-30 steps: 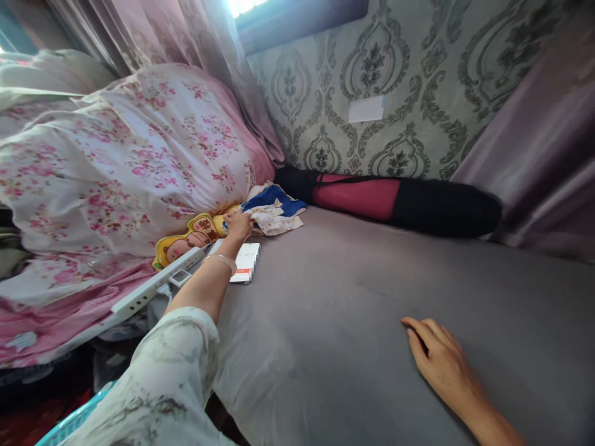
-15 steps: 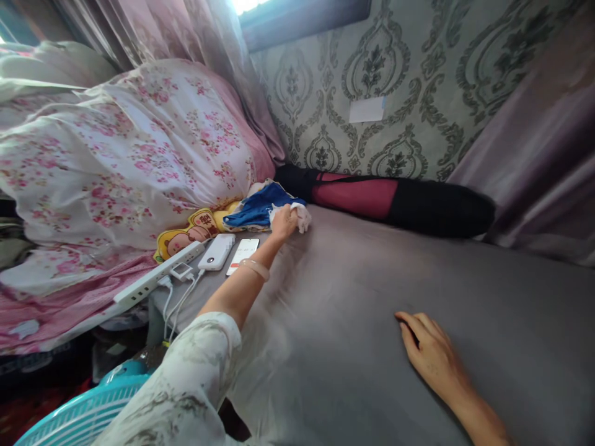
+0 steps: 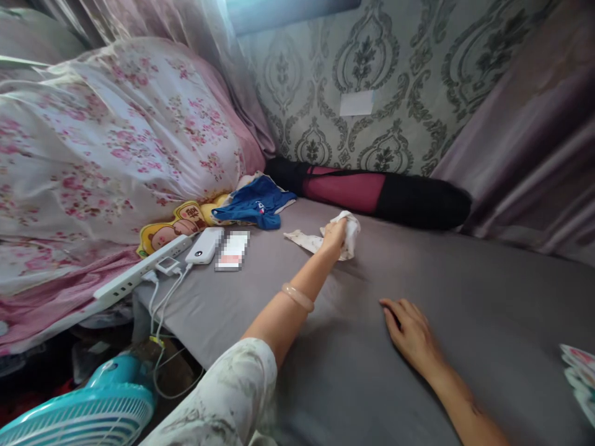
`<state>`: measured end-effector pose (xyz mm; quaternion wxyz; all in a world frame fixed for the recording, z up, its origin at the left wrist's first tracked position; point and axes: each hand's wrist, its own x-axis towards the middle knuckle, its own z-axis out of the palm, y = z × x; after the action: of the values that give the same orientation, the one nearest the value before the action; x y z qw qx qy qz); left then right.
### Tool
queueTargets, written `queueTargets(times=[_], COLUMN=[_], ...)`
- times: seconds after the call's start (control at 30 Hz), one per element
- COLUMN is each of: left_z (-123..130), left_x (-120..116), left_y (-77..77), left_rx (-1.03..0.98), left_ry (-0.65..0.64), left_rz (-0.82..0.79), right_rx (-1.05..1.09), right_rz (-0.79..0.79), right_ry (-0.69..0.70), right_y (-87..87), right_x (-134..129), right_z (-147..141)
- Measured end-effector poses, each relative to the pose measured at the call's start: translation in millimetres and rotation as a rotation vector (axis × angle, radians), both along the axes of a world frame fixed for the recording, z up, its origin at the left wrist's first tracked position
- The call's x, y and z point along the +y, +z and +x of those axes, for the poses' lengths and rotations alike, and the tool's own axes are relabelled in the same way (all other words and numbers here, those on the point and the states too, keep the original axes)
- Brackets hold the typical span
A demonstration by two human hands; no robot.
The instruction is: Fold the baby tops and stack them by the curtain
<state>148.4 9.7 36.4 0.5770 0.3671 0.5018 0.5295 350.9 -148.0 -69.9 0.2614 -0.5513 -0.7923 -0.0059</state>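
Note:
My left hand, with a pale bangle on its forearm, is closed on a crumpled white cloth garment. Part of the garment trails to the left over the grey sheet; its exact kind does not show. My right hand rests on the sheet with nothing in it, its thumb apart from loosely bent fingers. Beyond my left hand, a blue garment lies spread near a yellow cartoon cushion.
A long black and maroon bag lies along the wall. On the left are a power strip, a white power bank, a blurred-out phone, and a teal fan below. A colourful packet shows at the right edge.
My left hand has drawn the white garment away from the blue one, rightward and nearer to me. The blue garment now lies uncovered. My right hand stays on the sheet as the view shifts.

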Motion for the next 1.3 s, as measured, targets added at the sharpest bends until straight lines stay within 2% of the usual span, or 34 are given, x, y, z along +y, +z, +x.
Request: queueTargets(times=[0.07, 0.2, 0.33, 0.5, 0.6, 0.73, 0.83, 0.93, 1.0, 1.13, 1.23, 1.3], left_z=[17, 37, 32, 14, 6, 3, 2, 1, -2, -8, -12, -14], left_x=[-11, -27, -33, -29, -28, -29, -31, -32, -31, -27, -24, -23], left_y=[3.0, 3.5, 1.3, 3.9, 7.0, 8.9, 10.1, 12.7, 15.1, 20.7, 25.1, 27.2], left_rx=[-0.085, -0.281, -0.259, -0.391, -0.464, -0.526, -0.545, -0.534, -0.529, -0.548, -0.626, -0.674], left_ry=[-0.013, -0.133, -0.09, -0.079, -0.126, -0.18, -0.189, -0.196, -0.153, 0.037, 0.175, 0.254], left_rz=[-0.008, 0.03, 0.038, -0.007, -0.033, -0.025, -0.006, 0.018, 0.052, 0.135, 0.138, 0.075], right_rx=[0.02, 0.069, 0.118, 0.201, 0.361, 0.62, 0.723, 0.724, 0.683, 0.622, 0.611, 0.6], right_rz=[-0.006, -0.019, -0.082, -0.265, -0.327, -0.183, -0.13, -0.155, -0.18, -0.155, -0.026, 0.092], right_ry=[0.017, 0.026, -0.008, -0.06, -0.119, -0.228, -0.344, -0.445, -0.46, -0.403, -0.321, -0.278], right_y=[-0.9, -1.6, 4.4, 27.2, 45.0, 63.8, 70.4, 70.9, 68.9, 66.5, 74.6, 86.5], right_x=[1, 1, -3, 1, 15, 44, 63, 77, 84, 90, 89, 85], right_z=[1, -2, -6, -10, -22, -55, -79, -89, -87, -73, -59, -51])
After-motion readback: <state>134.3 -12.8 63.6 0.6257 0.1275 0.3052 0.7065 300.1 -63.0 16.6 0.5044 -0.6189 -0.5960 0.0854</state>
